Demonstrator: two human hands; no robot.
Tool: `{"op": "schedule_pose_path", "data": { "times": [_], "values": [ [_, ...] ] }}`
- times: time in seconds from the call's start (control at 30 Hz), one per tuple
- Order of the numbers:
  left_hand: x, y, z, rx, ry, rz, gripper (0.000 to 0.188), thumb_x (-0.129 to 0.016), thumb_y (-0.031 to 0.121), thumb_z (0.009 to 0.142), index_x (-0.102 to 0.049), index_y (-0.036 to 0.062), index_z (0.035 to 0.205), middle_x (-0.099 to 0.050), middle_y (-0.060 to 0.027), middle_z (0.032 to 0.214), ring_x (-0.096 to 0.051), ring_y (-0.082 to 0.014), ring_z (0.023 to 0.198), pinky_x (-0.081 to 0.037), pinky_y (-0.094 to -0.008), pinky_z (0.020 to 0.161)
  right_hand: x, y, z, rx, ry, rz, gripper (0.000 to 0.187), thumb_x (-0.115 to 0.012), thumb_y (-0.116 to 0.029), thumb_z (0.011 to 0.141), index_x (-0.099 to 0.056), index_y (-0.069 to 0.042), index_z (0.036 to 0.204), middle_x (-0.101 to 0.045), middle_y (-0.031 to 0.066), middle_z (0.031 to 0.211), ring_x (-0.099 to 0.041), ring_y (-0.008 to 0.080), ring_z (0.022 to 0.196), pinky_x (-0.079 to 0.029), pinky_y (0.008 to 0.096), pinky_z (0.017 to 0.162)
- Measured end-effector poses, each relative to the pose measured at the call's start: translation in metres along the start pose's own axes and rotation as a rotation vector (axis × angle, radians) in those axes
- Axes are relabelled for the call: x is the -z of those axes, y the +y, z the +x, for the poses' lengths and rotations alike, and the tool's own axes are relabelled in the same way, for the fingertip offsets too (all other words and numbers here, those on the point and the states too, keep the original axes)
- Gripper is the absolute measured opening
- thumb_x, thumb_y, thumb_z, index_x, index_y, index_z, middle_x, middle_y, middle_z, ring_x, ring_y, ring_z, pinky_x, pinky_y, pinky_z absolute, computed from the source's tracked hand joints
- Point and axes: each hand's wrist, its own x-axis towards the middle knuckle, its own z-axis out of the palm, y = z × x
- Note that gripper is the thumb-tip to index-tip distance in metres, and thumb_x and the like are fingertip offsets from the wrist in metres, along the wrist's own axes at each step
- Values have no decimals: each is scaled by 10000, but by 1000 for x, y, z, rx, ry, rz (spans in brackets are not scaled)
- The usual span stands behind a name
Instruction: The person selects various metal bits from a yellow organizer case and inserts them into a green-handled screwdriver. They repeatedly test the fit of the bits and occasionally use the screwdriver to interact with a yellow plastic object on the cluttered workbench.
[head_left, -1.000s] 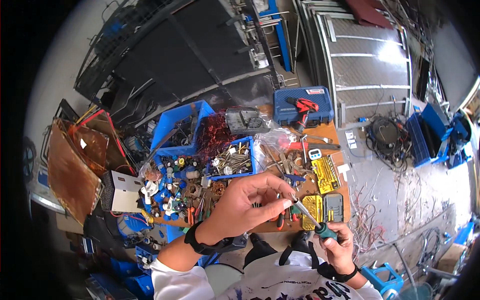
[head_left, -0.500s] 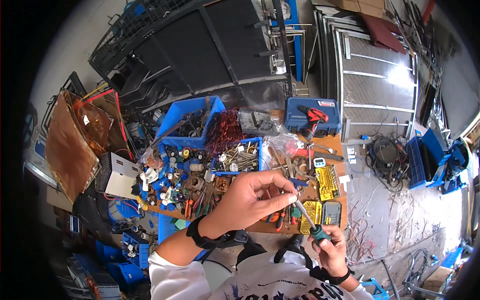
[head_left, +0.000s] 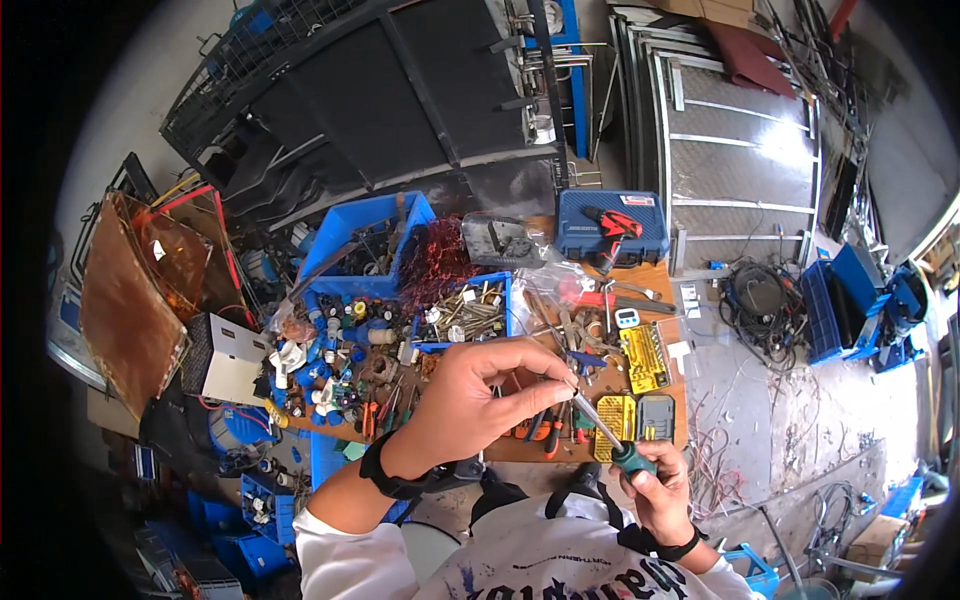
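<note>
the left hand [head_left: 478, 405] pinches at the tip of the screwdriver [head_left: 621, 451] while the right hand [head_left: 662, 492] curls its fingers round the handle, at the near right of the table [head_left: 654, 281], so a loose pinch could let the tip jab skin.

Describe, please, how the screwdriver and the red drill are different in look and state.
The screwdriver is slim and straight; the drill is bulkier, with an angled grip. The screwdriver's handle is dark green; the drill is red and black. The screwdriver is held in the right hand; the drill lies unheld at the blue case. Both are tools.
</note>
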Motion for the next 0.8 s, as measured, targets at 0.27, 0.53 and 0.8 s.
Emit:
{"op": "schedule_pose_path", "data": {
  "times": [0.27,0.53,0.8],
  "values": [
    [3,0,0,-5,-31,27,109,-624,-11,842,-645,-30,947,-638,-103,959,-597,-96,794,-482,-209,657,-4,-1,-2,4,8,3,340,-691,-131,825,-547,-28,1116,-647,131,955,-621,154,802,-444,226,614],
    [4,4,-8,0,-29,-51,98,-610,1,854,-639,-34,941,-639,-97,938,-589,-87,777,-474,-197,640,-12,-3,-5,26,9,-26,343,-692,-132,823,-551,-33,1119,-652,144,922,-574,104,694,-422,205,578],
    [6,6,-16,25,-46,-130,120,-617,11,854,-632,-35,963,-637,-101,948,-583,-83,747,-480,-197,619,-12,-3,-7,-18,-17,25,311,-661,-123,842,-555,-27,1118,-655,158,872,-453,68,559,-377,195,528]
  ]
}}
